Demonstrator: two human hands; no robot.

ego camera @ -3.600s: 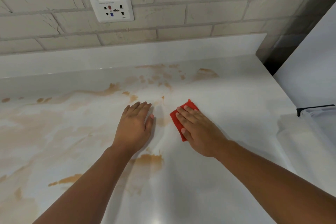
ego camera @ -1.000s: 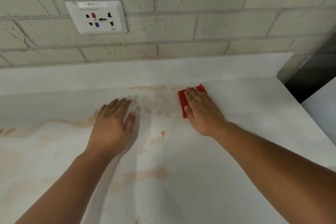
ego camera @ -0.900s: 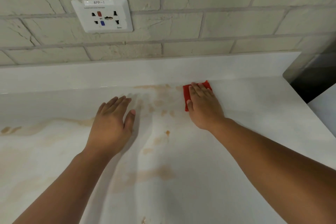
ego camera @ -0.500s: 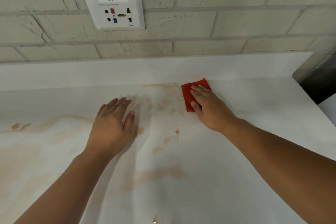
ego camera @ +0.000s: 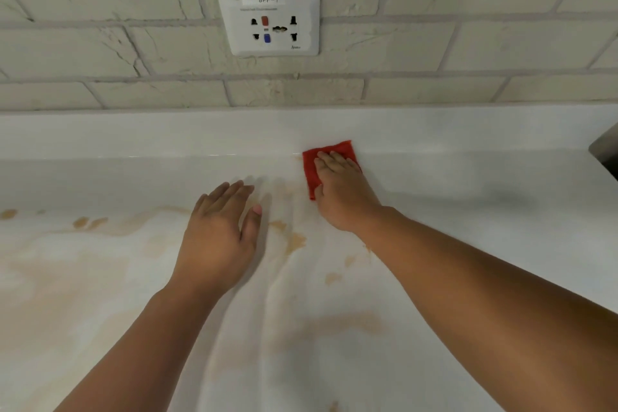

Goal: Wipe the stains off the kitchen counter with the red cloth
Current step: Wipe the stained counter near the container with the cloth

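Observation:
A small red cloth (ego camera: 314, 164) lies flat at the back of the white kitchen counter (ego camera: 468, 211), against the low upstand. My right hand (ego camera: 341, 192) presses it down with straight fingers and covers most of it. My left hand (ego camera: 217, 237) rests flat on the counter to the left, fingers together. Brown stains (ego camera: 294, 239) show between my hands. Paler smears (ego camera: 100, 224) spread over the left half of the counter, and another patch (ego camera: 347, 324) lies nearer to me.
A white wall socket (ego camera: 269, 23) labelled 8PP-1 sits in the pale brick wall (ego camera: 434, 43) above the upstand (ego camera: 167, 134). A dark gap (ego camera: 607, 147) shows at the counter's far right end.
My right hand has slid the red cloth toward the back of the counter, up to the upstand. The stains at the back edge have faded. My left hand has stayed flat.

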